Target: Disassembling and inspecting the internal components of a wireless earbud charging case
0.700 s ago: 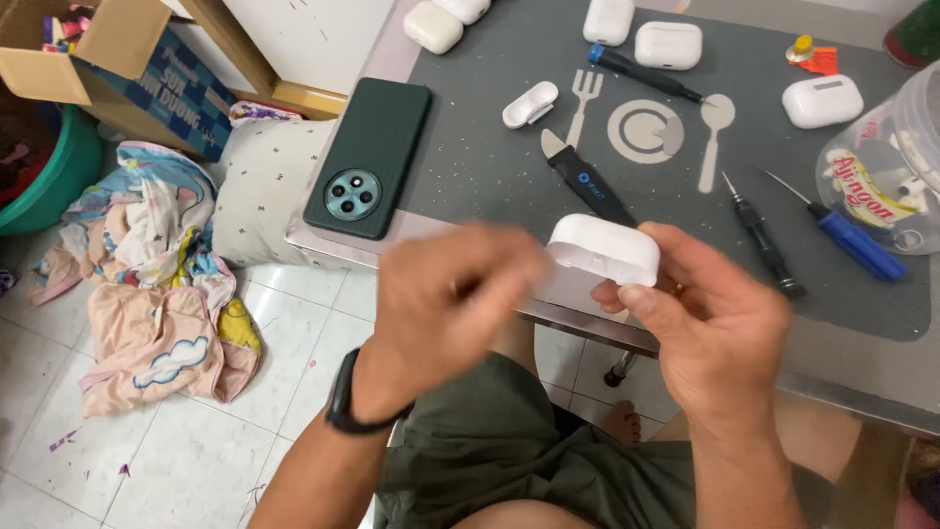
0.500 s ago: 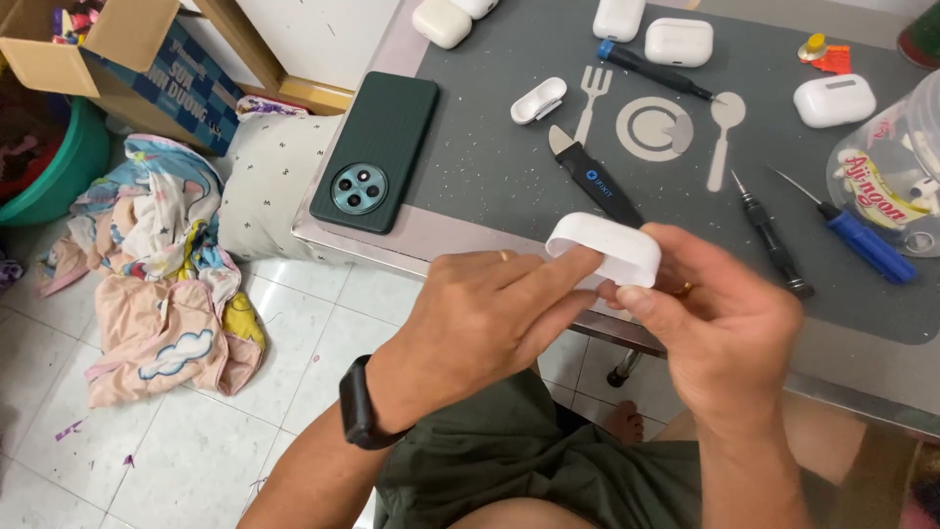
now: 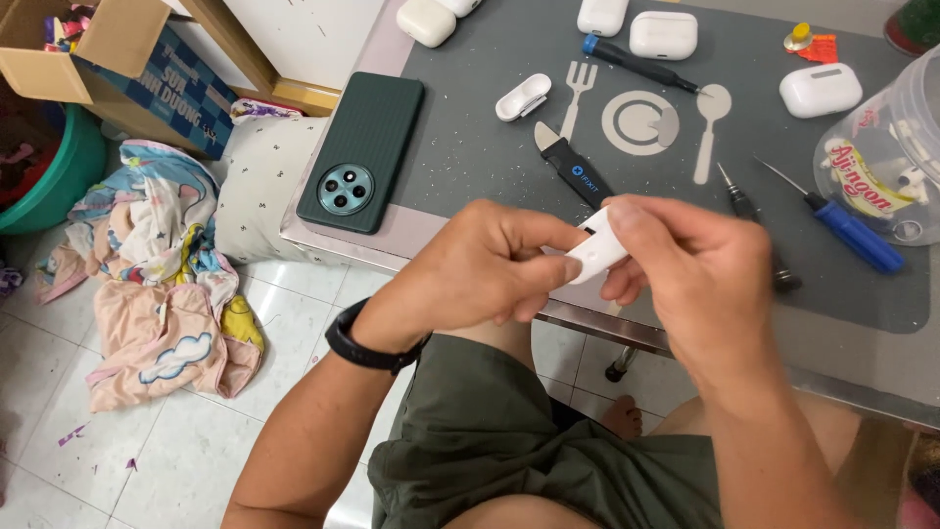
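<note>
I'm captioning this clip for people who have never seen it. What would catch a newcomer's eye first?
First, the two hands meeting at centre: the left hand and right hand together grip a small white earbud case over the table's edge. Behind them, on the grey mat, lie a dark green phone face down at the left, a blue-handled screwdriver at the right and more white cases along the far side.

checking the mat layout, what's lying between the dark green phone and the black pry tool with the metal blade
In the head view, one small white earbud case half lies on the grey mat between the phone and the pry tool.
</note>
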